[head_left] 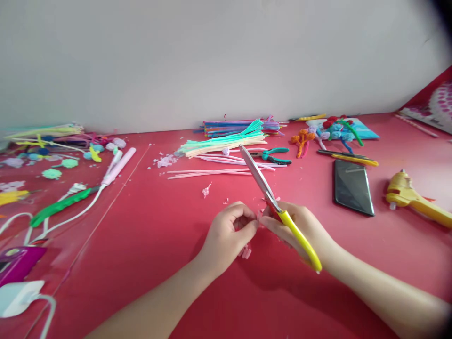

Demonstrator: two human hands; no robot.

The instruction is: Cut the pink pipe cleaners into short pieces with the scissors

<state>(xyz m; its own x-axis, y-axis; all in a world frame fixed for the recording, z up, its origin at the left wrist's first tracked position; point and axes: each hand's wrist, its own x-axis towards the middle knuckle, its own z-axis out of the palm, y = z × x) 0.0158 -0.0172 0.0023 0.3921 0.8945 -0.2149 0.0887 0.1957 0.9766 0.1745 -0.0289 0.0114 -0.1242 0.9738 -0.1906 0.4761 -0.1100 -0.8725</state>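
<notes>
Just below the L hand, pink bits lie on the red tabletop. L thumb + fingertips pinched tog.; can't tell what's btwn them. R hand, nearer the scissors, is closed w/ them; long axis slants from near-R handles to far-L tips, out past L fingertips. Beyond both hands: pale pink stems, then pliers.
</notes>
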